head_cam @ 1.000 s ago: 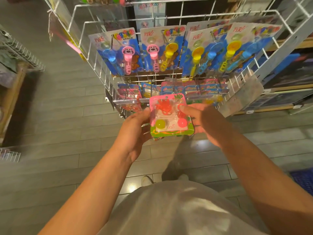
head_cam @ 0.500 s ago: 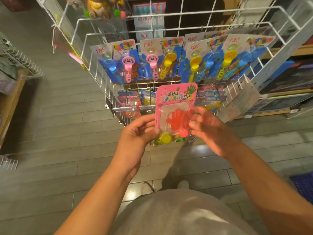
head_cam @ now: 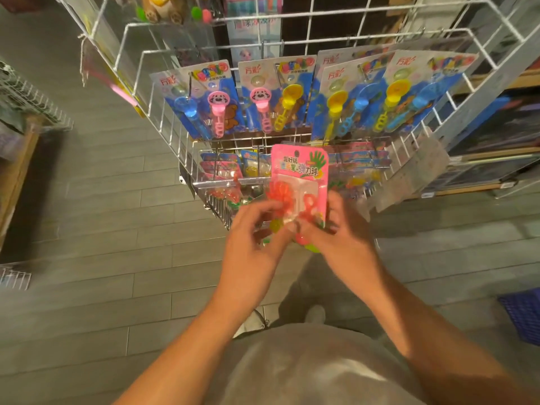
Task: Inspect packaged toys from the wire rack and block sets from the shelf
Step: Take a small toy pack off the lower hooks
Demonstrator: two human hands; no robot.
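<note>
A pink blister-pack toy (head_cam: 301,176) with a sticky hand and small balls stands upright in front of the lower rack basket. My left hand (head_cam: 254,238) grips its lower left and my right hand (head_cam: 342,232) its lower right. The card's bottom is hidden behind my fingers. The white wire rack (head_cam: 455,118) rises ahead. Blue carded bubble-wand toys (head_cam: 274,95) hang in a row in its upper basket. More pink and blue packs (head_cam: 222,171) lie in the lower basket behind the held pack.
Grey plank floor (head_cam: 102,214) spreads to the left and below. A wooden shelf with dark boxed sets (head_cam: 496,133) stands at the right. Another wire basket (head_cam: 32,106) sits at the left edge. A blue crate (head_cam: 523,314) lies at the lower right.
The pack went from lying flat to standing upright facing me. Both hands have shifted down to its lower edge, and my view has moved closer to the rack.
</note>
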